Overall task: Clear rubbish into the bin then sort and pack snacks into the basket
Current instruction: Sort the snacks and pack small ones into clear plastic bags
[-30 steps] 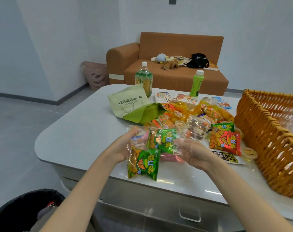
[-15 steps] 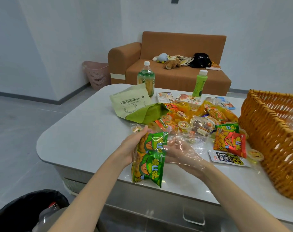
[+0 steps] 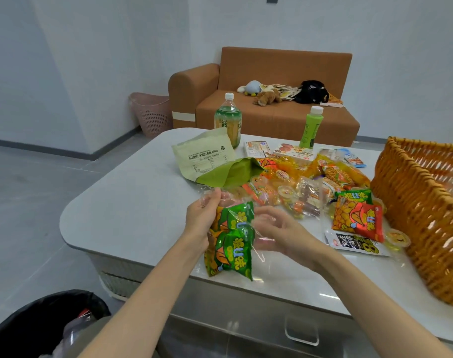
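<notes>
Table [image 3: 132, 210]: pale top, rounded corners. On it: green paper bag [image 3: 209, 161], lg bottle [image 3: 228, 120], sm green bottle [image 3: 311, 127], snack pkts [image 3: 297, 182] ctr, wicker basket [image 3: 414, 202] R side.

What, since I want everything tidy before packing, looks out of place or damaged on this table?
The green bag lies flat and crumpled, its mouth gaping toward the snack heap. A clear wrapper hangs loose around the green packs, held by the left hand and right hand. Nothing looks spilled.
</notes>
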Demonstrator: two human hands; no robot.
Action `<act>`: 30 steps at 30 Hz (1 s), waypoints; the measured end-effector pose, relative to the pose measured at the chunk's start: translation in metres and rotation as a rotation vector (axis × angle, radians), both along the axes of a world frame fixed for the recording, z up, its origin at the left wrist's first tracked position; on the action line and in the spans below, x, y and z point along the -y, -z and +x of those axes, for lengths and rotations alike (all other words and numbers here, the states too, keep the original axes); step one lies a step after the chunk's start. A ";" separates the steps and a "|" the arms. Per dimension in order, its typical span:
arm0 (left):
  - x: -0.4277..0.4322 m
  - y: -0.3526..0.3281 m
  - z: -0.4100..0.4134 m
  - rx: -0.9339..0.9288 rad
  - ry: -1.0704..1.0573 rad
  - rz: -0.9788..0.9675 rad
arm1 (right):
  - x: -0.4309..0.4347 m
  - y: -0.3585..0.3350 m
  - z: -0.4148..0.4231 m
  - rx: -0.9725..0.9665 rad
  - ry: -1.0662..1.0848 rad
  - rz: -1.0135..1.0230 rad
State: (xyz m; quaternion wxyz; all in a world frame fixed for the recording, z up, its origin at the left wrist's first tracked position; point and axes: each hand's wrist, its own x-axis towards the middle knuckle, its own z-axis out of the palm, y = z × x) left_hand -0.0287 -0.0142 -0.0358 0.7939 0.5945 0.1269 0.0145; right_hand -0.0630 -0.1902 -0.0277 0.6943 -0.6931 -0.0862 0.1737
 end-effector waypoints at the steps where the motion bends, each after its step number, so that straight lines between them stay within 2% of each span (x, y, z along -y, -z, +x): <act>1: 0.000 -0.001 0.001 0.015 -0.028 -0.006 | 0.001 -0.002 0.002 -0.012 0.018 0.027; 4: 0.004 -0.002 -0.001 0.031 -0.028 -0.024 | -0.002 -0.006 0.001 0.034 0.068 -0.028; 8: 0.011 -0.007 -0.006 -0.027 0.133 -0.158 | -0.005 0.002 -0.001 0.124 0.020 -0.130; 10: 0.011 -0.008 -0.006 -0.027 0.187 -0.154 | -0.004 0.005 0.000 0.137 0.016 -0.160; 15: 0.011 -0.009 -0.005 0.054 0.201 0.148 | -0.002 0.009 0.003 0.162 0.000 -0.146; 17: 0.007 -0.010 -0.003 0.093 0.212 0.185 | -0.002 0.008 0.003 0.167 -0.019 -0.145; 20: 0.001 -0.011 0.000 0.159 0.164 0.256 | -0.004 0.008 0.001 0.187 -0.056 -0.140; 25: 0.007 -0.009 -0.003 0.085 0.049 0.067 | -0.011 0.011 0.001 0.190 -0.044 -0.188; 30: 0.006 -0.005 -0.001 0.082 -0.146 0.049 | -0.013 0.006 -0.005 0.177 -0.134 -0.270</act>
